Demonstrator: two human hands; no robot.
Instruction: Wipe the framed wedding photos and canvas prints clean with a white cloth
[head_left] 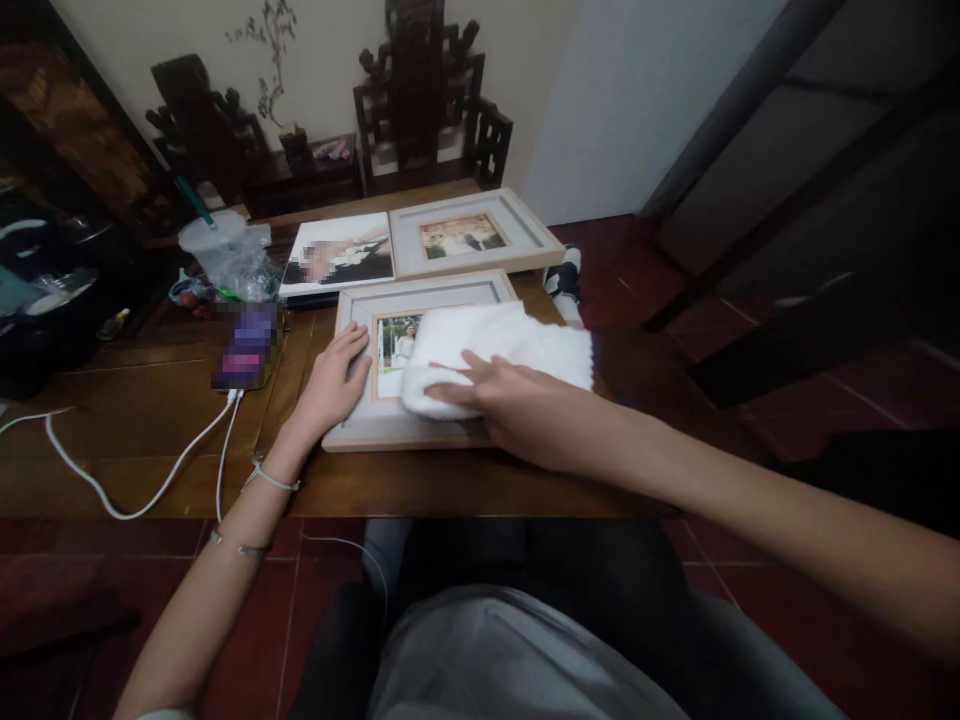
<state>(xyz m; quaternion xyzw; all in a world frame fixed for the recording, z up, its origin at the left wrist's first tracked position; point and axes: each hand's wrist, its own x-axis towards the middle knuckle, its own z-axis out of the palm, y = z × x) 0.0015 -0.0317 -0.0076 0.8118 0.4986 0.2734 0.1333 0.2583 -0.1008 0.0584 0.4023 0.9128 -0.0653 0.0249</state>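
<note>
A picture frame (pixel 356 425) with a pale border lies flat near the table's front edge, a photo (pixel 390 360) showing at its middle. My left hand (pixel 336 382) rests on the frame's left side, fingers stretched out and thumb apart. Over the right part of the frame lies a folded white towel (pixel 491 335), which hides some of the photo and the frame's right side. My right hand (pixel 514 400) presses down on the towel, with the fingers bent into its front edge.
Behind lie a second picture frame (pixel 525 225) and a photo panel (pixel 341 250). On the left of the wooden table (pixel 315 490) are a plastic cup (pixel 214 240) with a straw, and a phone (pixel 247 345) with white cables (pixel 180 460). Dark carved chairs (pixel 416 100) stand beyond.
</note>
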